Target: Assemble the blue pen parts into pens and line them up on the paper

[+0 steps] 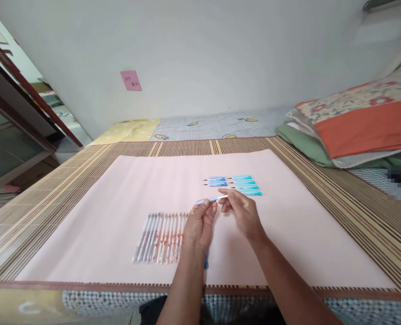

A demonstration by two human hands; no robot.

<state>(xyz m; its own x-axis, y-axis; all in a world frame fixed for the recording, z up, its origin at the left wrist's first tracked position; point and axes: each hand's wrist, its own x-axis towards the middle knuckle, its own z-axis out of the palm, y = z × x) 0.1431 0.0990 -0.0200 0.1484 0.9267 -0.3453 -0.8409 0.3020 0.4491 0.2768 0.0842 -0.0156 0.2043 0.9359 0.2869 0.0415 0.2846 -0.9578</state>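
Together we hold one slim pen [211, 199] level above the pink sheet [126, 198], just in front of us: our left hand [200, 224] pinches the bluish end between thumb and fingertips, and our right hand [241, 211] pinches the pale end the same way, both grips narrow and closed on the barrel. We judge it a light, stiff plastic thing, smooth enough to roll or slip if held loosely, so a fingertip pinch near each end seems the right place to take it; whether one end is a cap we cannot tell, as our fingers cover the joins

Beyond our hands lie two short rows of pens with dark tips pointing left, a blue pair [216, 181] and a teal set [245, 185], close beside each other on the sheet. Nearer us, to the left, a row of clear pens [159, 238] lies side by side, its right edge hidden behind our left hand and wrist. A small blue object [206, 262] peeps out beside our left forearm; most of it is covered and we cannot say what it is. The sheet rests on a striped mat [51, 198], with folded bedding [359, 124] at the far right, where a blurred patch hides whatever sits below it
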